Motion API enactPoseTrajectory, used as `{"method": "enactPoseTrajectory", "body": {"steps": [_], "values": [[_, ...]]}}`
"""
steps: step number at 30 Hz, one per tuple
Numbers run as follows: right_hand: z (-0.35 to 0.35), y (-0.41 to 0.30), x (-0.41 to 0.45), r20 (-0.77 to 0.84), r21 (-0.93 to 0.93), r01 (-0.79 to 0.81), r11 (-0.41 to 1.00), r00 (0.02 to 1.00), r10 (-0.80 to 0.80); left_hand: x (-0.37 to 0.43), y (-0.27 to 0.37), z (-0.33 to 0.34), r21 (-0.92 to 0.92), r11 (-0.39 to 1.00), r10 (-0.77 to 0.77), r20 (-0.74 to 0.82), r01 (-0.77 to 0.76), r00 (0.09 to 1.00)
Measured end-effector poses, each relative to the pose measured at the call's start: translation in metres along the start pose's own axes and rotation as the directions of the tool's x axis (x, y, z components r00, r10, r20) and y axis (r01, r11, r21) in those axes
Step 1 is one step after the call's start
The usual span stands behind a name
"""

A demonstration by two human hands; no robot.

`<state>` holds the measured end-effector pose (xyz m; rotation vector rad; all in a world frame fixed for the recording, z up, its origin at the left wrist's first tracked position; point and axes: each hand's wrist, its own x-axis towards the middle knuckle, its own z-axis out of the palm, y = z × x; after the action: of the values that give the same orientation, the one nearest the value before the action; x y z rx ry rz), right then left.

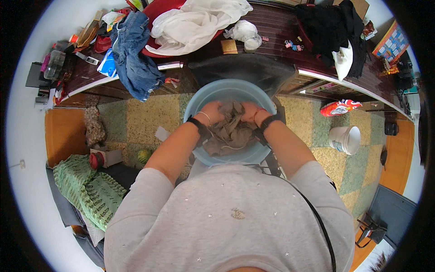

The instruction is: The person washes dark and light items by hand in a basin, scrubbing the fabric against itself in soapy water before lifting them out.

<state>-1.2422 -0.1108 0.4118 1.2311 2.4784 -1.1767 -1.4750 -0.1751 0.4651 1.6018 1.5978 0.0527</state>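
Observation:
A round light-blue plastic basin (231, 86) stands before me at the middle of the head view. Inside it lies a bunched grey-brown cloth garment (234, 131) with a pale cord on it. My left hand (212, 112) grips the garment from the left, its fingers partly hidden in the folds. On the right side of the same garment, my right hand (250, 111) is closed on the cloth. The two hands are a short way apart, with cloth raised between them. Both wrists wear black bands.
Blue jeans (131, 51) hang over the dark wooden table (272, 20). A red basin (149, 51) there holds white cloth (193, 27); black clothes (323, 30) lie at right. On the tiled floor are a white bucket (343, 140), a red packet (340, 107) and a striped green ball-like object (144, 156).

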Motion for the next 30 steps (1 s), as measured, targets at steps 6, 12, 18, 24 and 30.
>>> {"method": "enactPoseTrajectory", "body": {"steps": [6,12,18,24,30], "values": [[-0.028,-0.066,-0.106,-0.142,0.027,0.173,0.985,0.976,-0.168,-0.109,0.016,-0.012,-0.301,0.945,0.089,-0.143,-0.129,0.986],[-0.006,-0.09,-0.153,-0.022,-0.31,0.167,0.936,0.983,-0.183,-0.138,0.018,0.03,0.053,0.998,0.024,-0.026,-0.023,0.999],[0.007,-0.104,-0.134,0.233,-0.3,-0.108,0.948,0.955,0.182,-0.108,0.039,0.053,0.421,0.904,-0.19,0.231,0.078,0.954],[0.028,-0.092,-0.087,0.254,-0.365,-0.189,0.912,0.922,0.292,-0.063,0.042,0.059,0.489,0.86,-0.295,0.245,0.144,0.924],[0.025,-0.104,-0.056,0.265,-0.431,-0.313,0.846,0.853,0.45,-0.026,0.024,0.067,0.499,0.831,-0.395,0.215,0.247,0.893]]}}
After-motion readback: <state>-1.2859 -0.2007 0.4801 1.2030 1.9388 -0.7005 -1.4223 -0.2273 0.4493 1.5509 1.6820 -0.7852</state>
